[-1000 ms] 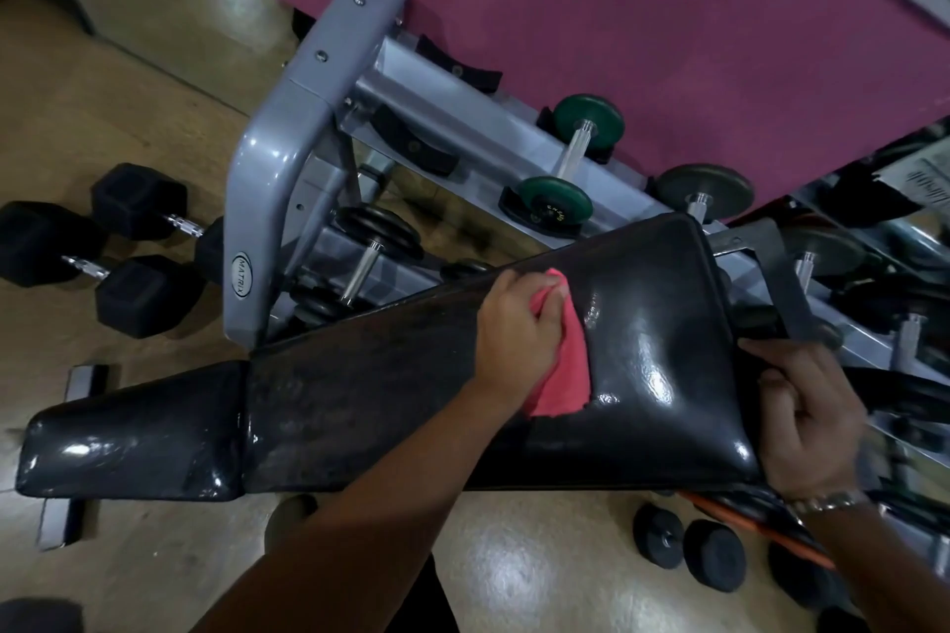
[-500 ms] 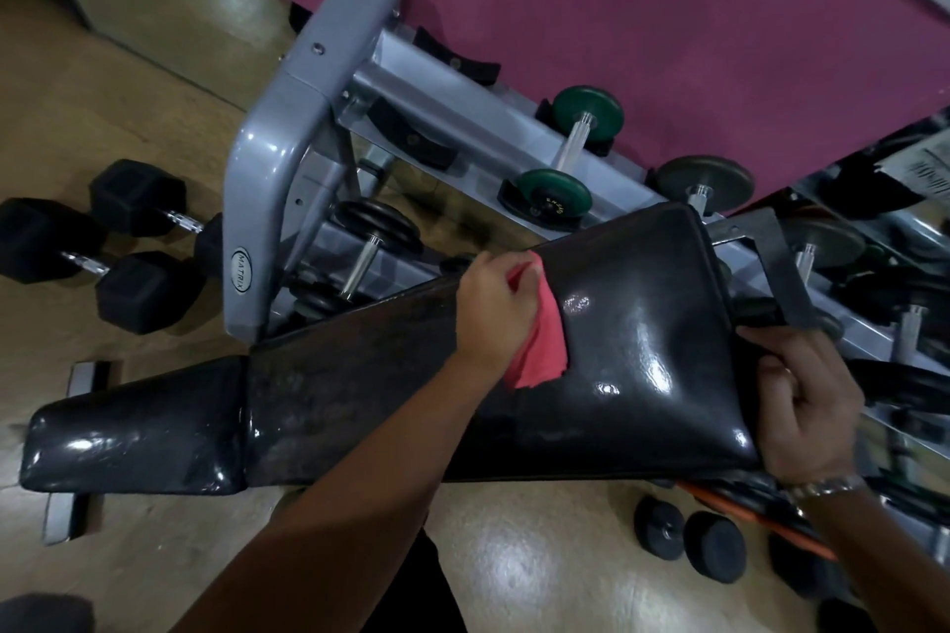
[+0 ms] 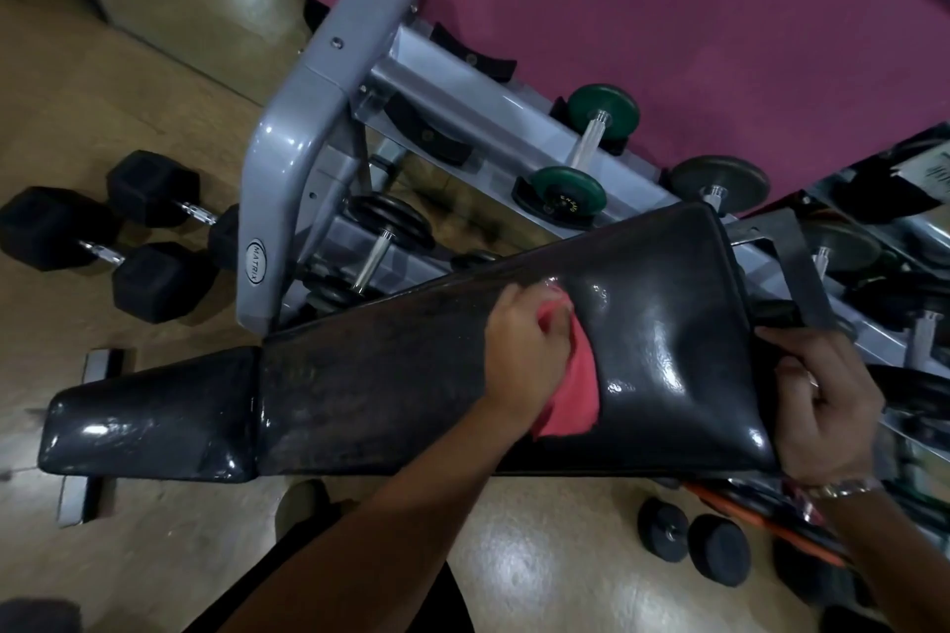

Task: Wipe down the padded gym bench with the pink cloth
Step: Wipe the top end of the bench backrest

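Had the left hand (image 3: 519, 350) bunched round the pink cloth (image 3: 576, 401), fingers curled into it, and pressed it down on the black pad of the bench (image 3: 385, 375), about mid-length and closer to the far edge. Left a good bit of the cloth trailing out from under the hand toward the near edge. Gripped the wide end of the pad with the right hand (image 3: 822, 406), fingers wrapped over the rim, and wore a metal watch band (image 3: 843, 488) on that wrist. Looked glossy from the cloth across to the right hand, dull and scuffed on the stretch left of the cloth. Had a separate small seat pad (image 3: 149, 427) butted up at the left end, shiny too. Had a grey dumbbell rack (image 3: 308, 118) just behind the bench, up against a maroon wall (image 3: 668, 16), with a green-plated dumbbell (image 3: 591, 144) on the top tier. Spotted two black hex dumbbells (image 3: 149, 242) on the floor left of the rack, well apart from the cloth, plus a small black dumbbell (image 3: 689, 540) on the floor below the wide end. Couldn't make out much in the dark clutter on the right.
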Demonstrator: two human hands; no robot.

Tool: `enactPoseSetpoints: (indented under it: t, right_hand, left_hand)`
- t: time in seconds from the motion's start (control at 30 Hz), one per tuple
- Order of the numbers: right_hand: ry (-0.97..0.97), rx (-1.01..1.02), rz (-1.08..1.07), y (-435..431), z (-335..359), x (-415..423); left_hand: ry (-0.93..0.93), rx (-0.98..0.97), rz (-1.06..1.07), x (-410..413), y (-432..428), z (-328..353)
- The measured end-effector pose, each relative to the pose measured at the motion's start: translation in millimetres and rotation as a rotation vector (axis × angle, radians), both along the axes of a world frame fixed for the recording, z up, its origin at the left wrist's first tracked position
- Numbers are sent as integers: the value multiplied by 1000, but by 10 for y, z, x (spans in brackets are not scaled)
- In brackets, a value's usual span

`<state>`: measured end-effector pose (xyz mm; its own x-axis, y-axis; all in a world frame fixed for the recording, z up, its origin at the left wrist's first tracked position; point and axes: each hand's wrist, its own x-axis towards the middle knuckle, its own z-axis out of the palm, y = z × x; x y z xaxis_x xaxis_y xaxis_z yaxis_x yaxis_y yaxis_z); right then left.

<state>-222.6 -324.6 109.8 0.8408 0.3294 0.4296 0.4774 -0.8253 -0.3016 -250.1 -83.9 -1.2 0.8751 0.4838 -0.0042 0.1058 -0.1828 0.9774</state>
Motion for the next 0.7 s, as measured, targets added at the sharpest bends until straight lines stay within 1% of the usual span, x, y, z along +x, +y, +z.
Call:
enactPoseSetpoints:
  t: [0.07, 0.13, 0.23, 0.33, 0.43, 0.5, 0.6, 0.7]
  right_hand:
    - [5, 1, 4, -7, 0, -4]
    - [7, -9, 8, -13, -1, -9]
    - [1, -23, -4, -8, 1, 11]
    - [-2, -21, 0, -14, -9, 17]
    - [-9, -22, -10, -18, -3, 0]
    - [-1, -25, -9, -28, -2, 4]
    - [-12, -19, -12, -11, 2, 4]
    - [-16, -17, -6, -7, 2, 5]
  left_hand:
    - [-69, 2, -102, -282, -128, -9]
    - [-94, -2, -150, -551, -139, -144]
    - [-39, 12, -103, -539, 10, -325]
    - [-23, 2, -41, -464, -2, -271]
    - [-79, 1, -172, -790, -244, -191]
    - [-63, 25, -222, -1014, -307, -325]
    - [-16, -16, -144, -1090, -239, -500]
    - [-11, -26, -63, -1048, -307, -412]
